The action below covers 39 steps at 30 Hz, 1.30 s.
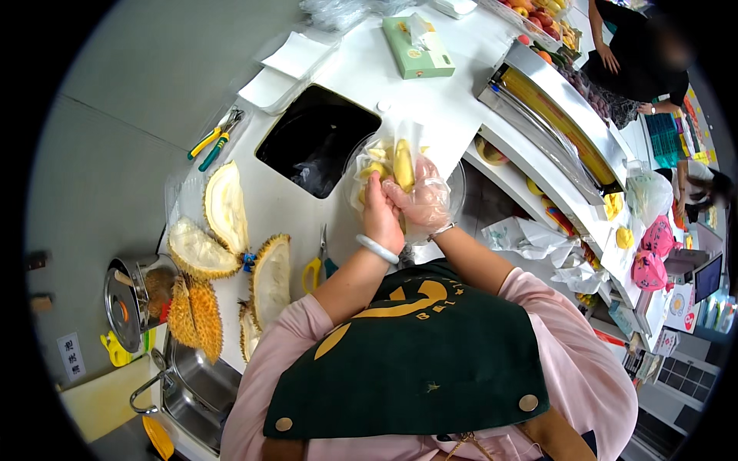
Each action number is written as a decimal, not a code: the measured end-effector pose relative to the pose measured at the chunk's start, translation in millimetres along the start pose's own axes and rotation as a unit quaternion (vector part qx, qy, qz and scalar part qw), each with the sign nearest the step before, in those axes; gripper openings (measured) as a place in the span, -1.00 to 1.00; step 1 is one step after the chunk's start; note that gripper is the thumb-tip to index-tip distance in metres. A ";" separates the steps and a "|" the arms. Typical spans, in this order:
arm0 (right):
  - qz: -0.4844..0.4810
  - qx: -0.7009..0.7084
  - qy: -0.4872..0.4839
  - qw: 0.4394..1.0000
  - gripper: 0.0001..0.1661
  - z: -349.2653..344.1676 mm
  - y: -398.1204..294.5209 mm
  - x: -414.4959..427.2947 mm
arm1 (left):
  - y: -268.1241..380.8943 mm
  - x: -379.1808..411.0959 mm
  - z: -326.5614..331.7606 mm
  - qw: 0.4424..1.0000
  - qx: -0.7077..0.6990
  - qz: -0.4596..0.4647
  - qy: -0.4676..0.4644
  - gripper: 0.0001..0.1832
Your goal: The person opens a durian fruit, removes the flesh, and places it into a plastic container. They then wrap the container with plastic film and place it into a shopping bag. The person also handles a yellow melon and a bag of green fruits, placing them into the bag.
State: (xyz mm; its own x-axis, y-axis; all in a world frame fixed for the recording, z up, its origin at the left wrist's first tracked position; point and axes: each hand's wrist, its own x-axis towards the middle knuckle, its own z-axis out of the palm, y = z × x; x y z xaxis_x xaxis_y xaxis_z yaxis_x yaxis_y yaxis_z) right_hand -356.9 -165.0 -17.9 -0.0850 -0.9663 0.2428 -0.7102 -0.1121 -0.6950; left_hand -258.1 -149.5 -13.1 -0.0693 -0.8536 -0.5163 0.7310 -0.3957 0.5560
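My bare left hand (383,213), with a pale bangle at its wrist, meets my right hand (425,199), which wears a clear disposable glove. Both are closed on thin clear plastic (408,131); whether it is a bag or a loose glove I cannot tell. Beneath them stands a round clear bowl (459,187). Yellow durian flesh (403,166) shows through the plastic between my hands, and more pieces lie around it. My fingertips are partly hidden. Left of my forearm are yellow-and-green scissors (314,268) and an opened durian husk (271,282).
A dark bin opening (317,141) is cut into the white counter (369,63). Further left lie durian husks (222,210), pliers (213,141) and a sink (199,374). A tissue box (418,49) and a film wrapper (553,127) stand ahead and right. Two other people are beyond.
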 end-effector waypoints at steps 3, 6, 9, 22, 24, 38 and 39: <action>0.065 0.029 -0.073 0.995 -0.35 -13.1 -6.4 4.6 | 0.6 -2.8 5.0 1.000 -0.007 0.005 -0.005 -0.32; 0.135 0.230 -0.039 0.963 -0.34 6.4 27.2 4.6 | 0.8 -4.1 14.6 1.000 -0.012 -0.002 -0.028 -0.32; 0.215 0.368 -0.011 0.904 -0.39 10.7 29.8 8.7 | 4.0 -2.8 17.3 0.999 0.002 -0.015 -0.039 -0.34; 0.277 0.359 -0.167 0.876 -0.19 -36.8 -33.6 47.4 | 42.3 32.2 23.7 0.966 0.117 -0.081 -0.217 -0.37; 0.212 0.298 -0.187 0.912 -0.19 -28.3 -28.6 45.5 | 41.0 34.9 16.1 0.971 0.053 -0.118 -0.201 -0.37; 0.140 0.259 -0.345 0.891 -0.22 -103.6 -42.3 -17.7 | 63.7 4.9 -39.2 0.960 -0.123 -0.064 -0.243 -0.24; 0.142 0.260 -0.402 0.866 -0.26 -99.5 -51.1 -23.8 | 61.7 6.8 -42.9 0.959 -0.142 -0.043 -0.240 -0.24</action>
State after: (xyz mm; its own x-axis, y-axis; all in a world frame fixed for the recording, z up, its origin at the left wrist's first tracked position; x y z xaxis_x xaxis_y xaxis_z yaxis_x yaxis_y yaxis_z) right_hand -388.1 -113.3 79.1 0.4576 -0.7978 -0.3926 -0.3114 0.2698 -0.9112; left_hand -184.4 -165.2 -10.3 -0.3932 -0.9063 -0.1552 0.8592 -0.4222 0.2888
